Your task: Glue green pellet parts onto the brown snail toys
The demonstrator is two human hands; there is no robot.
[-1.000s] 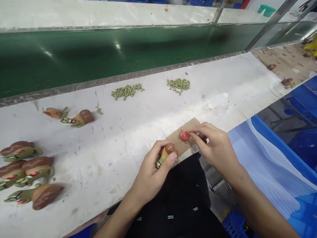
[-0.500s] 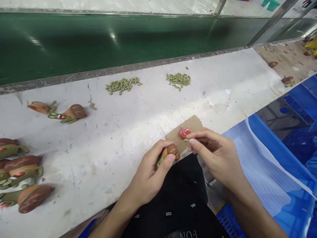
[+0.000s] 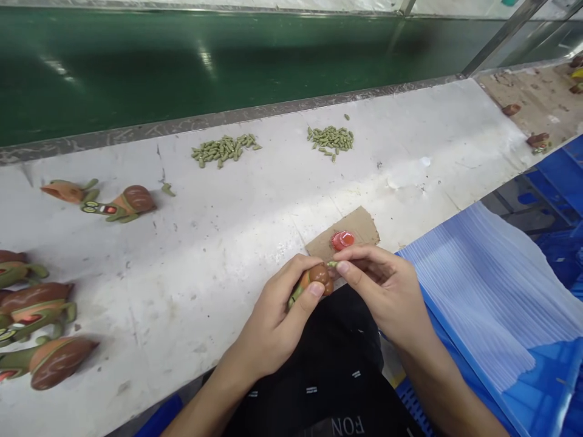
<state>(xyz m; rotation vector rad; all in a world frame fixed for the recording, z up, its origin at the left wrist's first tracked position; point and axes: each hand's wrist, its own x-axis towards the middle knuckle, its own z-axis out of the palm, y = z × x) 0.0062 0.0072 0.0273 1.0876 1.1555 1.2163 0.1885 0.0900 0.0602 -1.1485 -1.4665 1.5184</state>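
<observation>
My left hand (image 3: 282, 315) is closed around a toy figure (image 3: 319, 276) with a glossy brown end and orange and green parts; the palm and fingers hide much of it. Pinched between the thumb and forefinger of my right hand (image 3: 380, 285) is a small green peg (image 3: 332, 264), right by the brown end of the figure. Whether the two touch, I cannot tell. Just beyond my hands lies a piece of cardboard (image 3: 364, 221) bearing a small red dish (image 3: 344, 240) with a wet-looking shine.
Two piles of green pegs, a left pile (image 3: 223, 150) and a right pile (image 3: 331, 139), lie along the table's far side. Several toy figures (image 3: 64, 361) rest at the left. Behind runs a green belt (image 3: 182, 73). A blue crate (image 3: 546, 370) with foam sheeting (image 3: 483, 285) stands at right.
My right hand has moved left and slightly down from the red dish to the toy figure, carrying the green peg. The left hand keeps its hold. The view has shifted slightly.
</observation>
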